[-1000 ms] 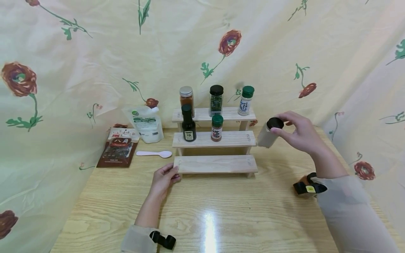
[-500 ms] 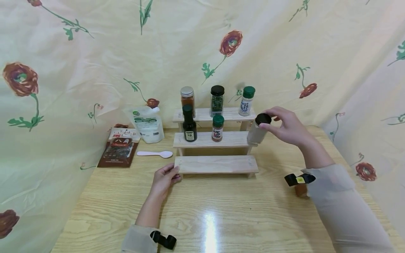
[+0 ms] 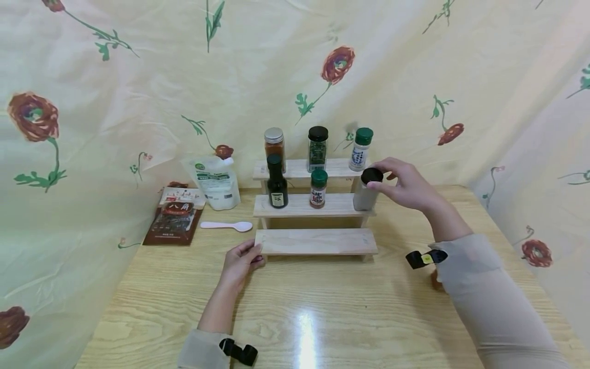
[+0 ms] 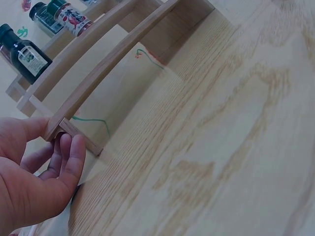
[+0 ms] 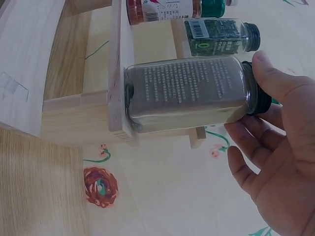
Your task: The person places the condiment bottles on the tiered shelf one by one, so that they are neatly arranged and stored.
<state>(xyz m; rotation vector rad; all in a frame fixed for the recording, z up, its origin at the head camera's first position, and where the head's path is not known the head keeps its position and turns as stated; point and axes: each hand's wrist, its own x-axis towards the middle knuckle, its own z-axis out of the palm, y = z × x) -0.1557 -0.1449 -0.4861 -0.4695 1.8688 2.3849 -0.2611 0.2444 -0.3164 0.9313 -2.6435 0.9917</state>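
A three-step wooden rack (image 3: 315, 241) stands on the table. My right hand (image 3: 405, 187) pinches the black lid of a square glass spice jar (image 5: 187, 93) filled with greyish powder. The jar is upright at the right end of the middle step, its base right at the board. My left hand (image 3: 239, 264) grips the left end of the lowest step, thumb on top and fingers curled beneath, as the left wrist view shows. Also on the middle step are a dark sauce bottle (image 3: 277, 184) and a small green-capped shaker (image 3: 318, 189).
The top step carries a silver-lidded jar (image 3: 274, 146), a black-lidded jar of green herbs (image 3: 317, 148) and a green-capped white shaker (image 3: 360, 148). Left of the rack are a white pouch (image 3: 214, 182), a brown packet (image 3: 175, 218) and a pale spoon (image 3: 226, 225). A brownish object (image 3: 437, 281) is partly behind my right sleeve.
My right hand has carried the powder jar leftward from beside the rack onto the right end of the middle step, bringing it from tilted to upright. My left hand has stayed on the rack.
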